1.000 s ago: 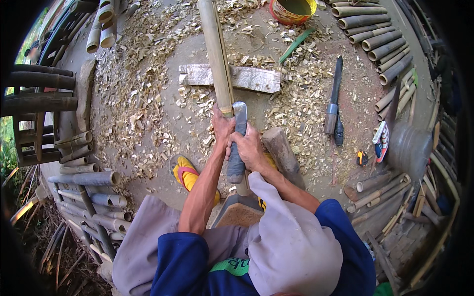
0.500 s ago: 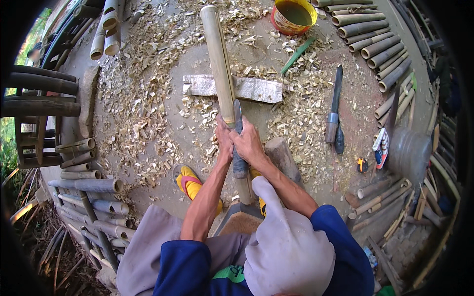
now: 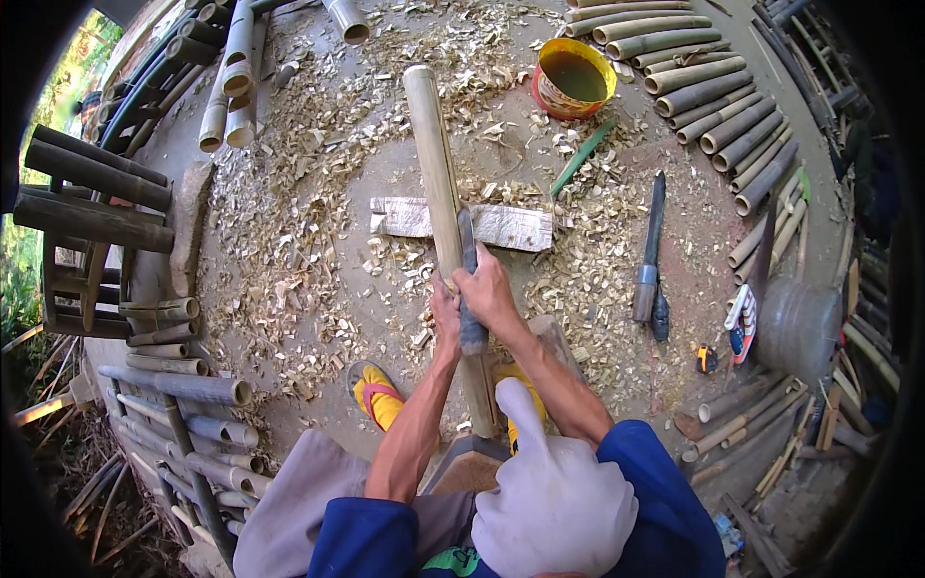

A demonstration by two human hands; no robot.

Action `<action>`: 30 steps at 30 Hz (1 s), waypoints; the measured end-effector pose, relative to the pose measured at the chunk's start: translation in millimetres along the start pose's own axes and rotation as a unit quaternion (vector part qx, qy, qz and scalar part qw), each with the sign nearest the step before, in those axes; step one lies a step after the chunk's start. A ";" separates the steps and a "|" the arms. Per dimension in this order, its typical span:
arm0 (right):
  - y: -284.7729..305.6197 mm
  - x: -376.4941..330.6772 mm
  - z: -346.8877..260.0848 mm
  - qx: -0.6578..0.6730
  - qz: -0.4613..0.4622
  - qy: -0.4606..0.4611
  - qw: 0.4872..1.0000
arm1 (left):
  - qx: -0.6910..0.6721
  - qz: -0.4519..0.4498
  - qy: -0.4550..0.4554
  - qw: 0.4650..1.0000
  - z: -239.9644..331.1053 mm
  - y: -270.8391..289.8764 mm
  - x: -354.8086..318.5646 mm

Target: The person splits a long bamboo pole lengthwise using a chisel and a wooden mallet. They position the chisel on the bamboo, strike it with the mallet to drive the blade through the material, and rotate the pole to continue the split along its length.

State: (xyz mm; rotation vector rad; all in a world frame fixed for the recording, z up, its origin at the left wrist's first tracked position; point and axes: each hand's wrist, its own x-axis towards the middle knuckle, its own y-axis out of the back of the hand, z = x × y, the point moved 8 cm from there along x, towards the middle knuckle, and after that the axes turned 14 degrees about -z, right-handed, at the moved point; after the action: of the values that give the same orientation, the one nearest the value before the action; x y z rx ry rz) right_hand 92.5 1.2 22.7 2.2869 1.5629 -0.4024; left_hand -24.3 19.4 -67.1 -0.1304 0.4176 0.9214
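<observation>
A long, pale bamboo pole point(image 3: 431, 144) lies lengthwise before me, its far part crossing a flat whitish wood block point(image 3: 511, 227) and its lower end between my legs. My left hand point(image 3: 446, 316) is closed round the pole, below the block. My right hand point(image 3: 489, 292) is wrapped round the dark, bound handle point(image 3: 472, 332) of a knife. Its blade point(image 3: 466, 236) points away from me along the pole's right side. Part of the blade's edge is hidden against the bamboo.
Wood shavings point(image 3: 299, 279) litter the ground. A yellow-red bucket point(image 3: 575, 77) of murky liquid stands at the far right, near a green strip point(image 3: 584, 157). Rightward lie a sheathed blade point(image 3: 653, 241) and a tape measure point(image 3: 706, 359). Cut bamboo pieces point(image 3: 708, 87) line both sides.
My right hand has slid the knife forward along the pole, away from me. My left hand keeps its hold. The whole view has shifted, so the surroundings appear lower.
</observation>
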 end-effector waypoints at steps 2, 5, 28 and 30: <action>-3.2 -2.3 -16.2 -0.008 0.010 0.022 1.000 | -0.033 0.013 0.004 0.999 -9.9 10.2 1.7; 8.0 42.3 -8.4 -0.014 -0.001 0.005 1.000 | 0.047 0.016 -0.086 0.995 29.6 -4.2 -2.2; 6.5 132.5 -37.2 0.107 -0.026 0.020 0.994 | 0.125 0.024 0.041 0.991 18.6 2.1 -1.5; 3.2 132.7 -44.2 0.139 -0.034 0.032 0.989 | 0.122 0.023 0.034 0.992 18.8 5.3 -2.7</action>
State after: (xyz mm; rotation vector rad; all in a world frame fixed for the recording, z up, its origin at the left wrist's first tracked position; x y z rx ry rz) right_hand 144.3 130.3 7.8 2.4781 1.7140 -0.6034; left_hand -24.5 25.9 -48.5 0.0728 0.5952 0.9058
